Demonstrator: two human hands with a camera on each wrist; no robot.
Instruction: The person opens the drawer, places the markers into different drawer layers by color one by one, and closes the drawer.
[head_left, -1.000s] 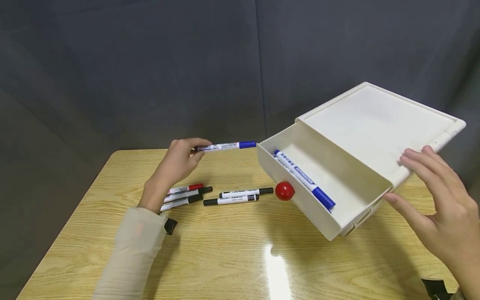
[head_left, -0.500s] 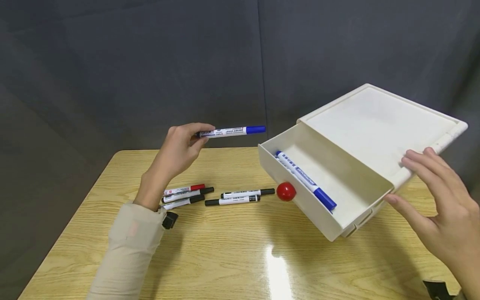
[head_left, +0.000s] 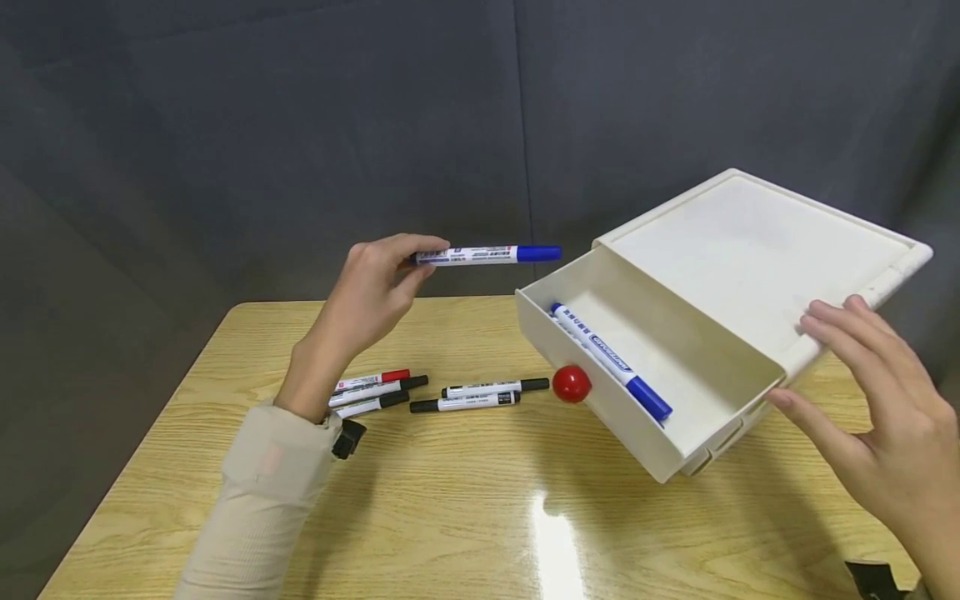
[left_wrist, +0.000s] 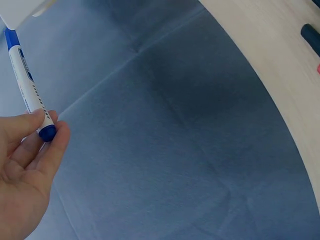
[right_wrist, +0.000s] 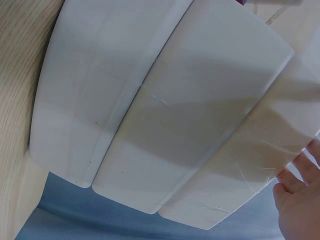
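In the head view my left hand pinches a white whiteboard marker with a blue cap near its tail end. The marker is held level in the air, its cap pointing right, beside the pulled-out drawer. In the left wrist view the marker sits between thumb and fingers, its capped end near a white edge. My right hand touches the near right edge of the white drawer box, fingers on top and thumb lower down. Another blue marker lies in the drawer along its front wall.
A red round knob sticks out from the drawer front. Left of it, two black-capped markers lie on the wooden table. Farther left are a red-capped marker and two more black ones. A dark curtain hangs behind.
My left hand has lifted the blue marker upward and carried it right, toward the drawer. The right hand and the drawer box stay about where they were.
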